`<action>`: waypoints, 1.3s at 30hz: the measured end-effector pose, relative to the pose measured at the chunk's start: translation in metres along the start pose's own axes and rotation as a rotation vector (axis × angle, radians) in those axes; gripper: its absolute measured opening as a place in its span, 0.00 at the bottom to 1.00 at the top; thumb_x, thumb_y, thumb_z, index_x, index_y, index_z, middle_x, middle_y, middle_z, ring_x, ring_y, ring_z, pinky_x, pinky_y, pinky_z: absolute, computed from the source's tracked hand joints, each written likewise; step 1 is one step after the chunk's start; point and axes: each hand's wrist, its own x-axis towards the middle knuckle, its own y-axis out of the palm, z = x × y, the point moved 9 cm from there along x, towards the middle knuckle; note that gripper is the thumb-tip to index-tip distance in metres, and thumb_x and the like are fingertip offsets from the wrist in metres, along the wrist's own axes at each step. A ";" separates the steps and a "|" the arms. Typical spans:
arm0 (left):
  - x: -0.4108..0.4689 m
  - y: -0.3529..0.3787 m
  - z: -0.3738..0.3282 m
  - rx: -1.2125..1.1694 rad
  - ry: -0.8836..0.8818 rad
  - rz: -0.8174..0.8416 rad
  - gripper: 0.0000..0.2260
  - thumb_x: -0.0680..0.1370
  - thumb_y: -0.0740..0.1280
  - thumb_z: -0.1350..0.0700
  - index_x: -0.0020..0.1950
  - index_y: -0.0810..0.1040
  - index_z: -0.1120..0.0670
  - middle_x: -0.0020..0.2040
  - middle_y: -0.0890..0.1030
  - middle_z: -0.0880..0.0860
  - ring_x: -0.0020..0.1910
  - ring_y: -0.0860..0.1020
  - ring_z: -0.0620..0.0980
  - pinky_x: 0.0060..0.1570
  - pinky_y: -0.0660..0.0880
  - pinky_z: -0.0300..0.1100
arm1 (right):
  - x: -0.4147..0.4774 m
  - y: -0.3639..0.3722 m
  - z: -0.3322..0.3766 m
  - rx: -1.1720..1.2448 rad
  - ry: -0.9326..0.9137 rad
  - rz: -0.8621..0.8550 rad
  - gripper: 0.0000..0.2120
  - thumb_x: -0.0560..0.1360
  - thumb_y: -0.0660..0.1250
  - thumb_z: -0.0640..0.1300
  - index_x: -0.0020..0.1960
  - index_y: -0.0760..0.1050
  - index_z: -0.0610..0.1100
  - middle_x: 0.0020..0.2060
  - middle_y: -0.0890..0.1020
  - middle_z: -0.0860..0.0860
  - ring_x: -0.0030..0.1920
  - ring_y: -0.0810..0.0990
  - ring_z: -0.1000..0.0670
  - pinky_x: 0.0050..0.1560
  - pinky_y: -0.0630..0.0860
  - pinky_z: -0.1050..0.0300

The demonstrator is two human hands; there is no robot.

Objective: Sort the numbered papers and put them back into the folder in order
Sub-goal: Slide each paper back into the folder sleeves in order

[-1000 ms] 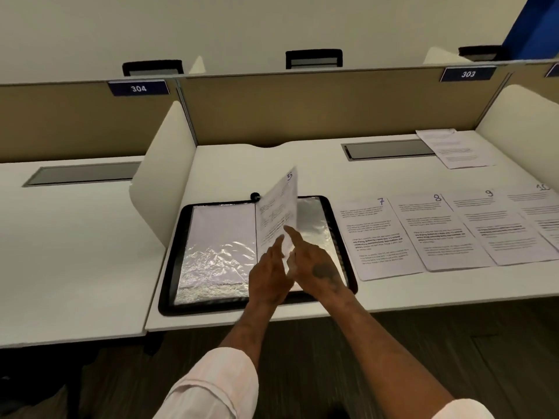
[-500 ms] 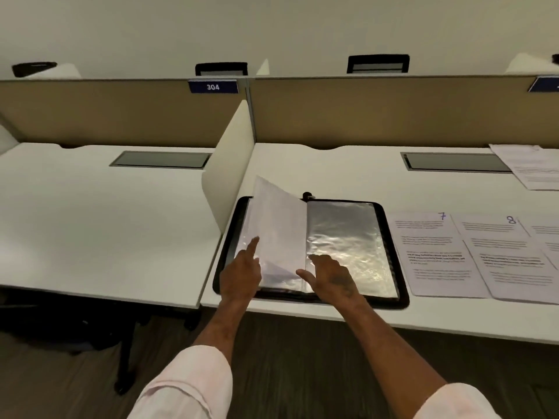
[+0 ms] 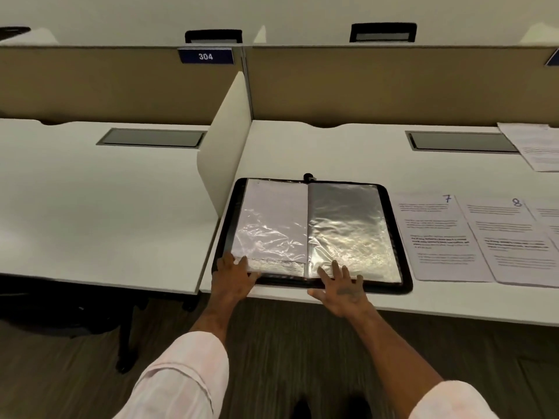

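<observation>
Open folder (image 3: 378, 287) holds sleeved paper (image 3: 275, 207); left hand (image 3: 233, 278) and right hand (image 3: 344, 290) fingers (image 3: 335, 267) lie released.

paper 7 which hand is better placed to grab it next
Probably right: the right hand rests on the folder's right page, nearest paper 7; the left hand sits at the folder's far left corner.

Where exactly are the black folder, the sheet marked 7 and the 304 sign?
black folder (image 3: 387, 288): head view, on its near black rim, right of the hands.
sheet marked 7 (image 3: 438, 237): head view, middle of the printed page.
304 sign (image 3: 205, 56): head view, on the white digits.
</observation>
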 end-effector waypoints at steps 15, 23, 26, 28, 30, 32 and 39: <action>0.002 -0.064 -0.140 0.198 0.316 -0.231 0.39 0.78 0.51 0.31 0.79 0.36 0.47 0.77 0.28 0.57 0.76 0.30 0.59 0.73 0.36 0.62 | -0.037 -0.108 -0.079 0.035 0.117 -0.334 0.51 0.65 0.23 0.76 0.77 0.57 0.54 0.77 0.57 0.41 0.76 0.58 0.38 0.68 0.60 0.31; -0.014 -0.076 -0.290 0.189 0.494 -0.300 0.40 0.73 0.39 0.27 0.80 0.49 0.47 0.80 0.45 0.59 0.79 0.43 0.60 0.72 0.47 0.65 | -0.078 -0.146 -0.198 0.056 0.247 -0.479 0.44 0.75 0.31 0.72 0.72 0.69 0.50 0.71 0.68 0.38 0.69 0.70 0.34 0.60 0.68 0.27; -0.023 -0.070 -0.344 0.184 0.536 -0.290 0.40 0.73 0.40 0.28 0.80 0.46 0.48 0.80 0.43 0.58 0.79 0.41 0.59 0.73 0.46 0.65 | -0.086 -0.149 -0.248 0.025 0.232 -0.462 0.53 0.64 0.20 0.76 0.78 0.53 0.53 0.77 0.51 0.41 0.77 0.52 0.37 0.71 0.52 0.31; -0.030 -0.066 -0.384 0.184 0.556 -0.316 0.41 0.72 0.38 0.27 0.80 0.41 0.47 0.80 0.37 0.57 0.78 0.36 0.58 0.73 0.39 0.62 | -0.097 -0.158 -0.283 0.054 0.270 -0.492 0.48 0.70 0.26 0.74 0.76 0.62 0.51 0.75 0.60 0.38 0.74 0.61 0.34 0.66 0.59 0.28; -0.037 -0.064 -0.420 0.181 0.565 -0.329 0.38 0.76 0.43 0.28 0.80 0.39 0.47 0.79 0.35 0.56 0.78 0.34 0.57 0.73 0.38 0.60 | -0.107 -0.162 -0.314 0.056 0.291 -0.458 0.48 0.71 0.26 0.74 0.77 0.61 0.51 0.75 0.60 0.38 0.74 0.61 0.35 0.66 0.60 0.28; -0.045 -0.057 -0.458 0.166 0.586 -0.317 0.37 0.78 0.48 0.31 0.80 0.38 0.47 0.79 0.34 0.56 0.77 0.33 0.57 0.74 0.37 0.60 | -0.117 -0.168 -0.345 0.015 0.254 -0.445 0.52 0.63 0.19 0.75 0.79 0.48 0.53 0.78 0.48 0.41 0.77 0.48 0.37 0.72 0.50 0.32; -0.071 -0.038 -0.570 0.151 0.667 -0.333 0.43 0.69 0.33 0.27 0.80 0.40 0.48 0.80 0.37 0.57 0.78 0.35 0.57 0.73 0.38 0.60 | -0.141 -0.168 -0.465 0.060 0.326 -0.466 0.41 0.76 0.35 0.71 0.72 0.70 0.49 0.70 0.69 0.37 0.68 0.71 0.35 0.58 0.69 0.28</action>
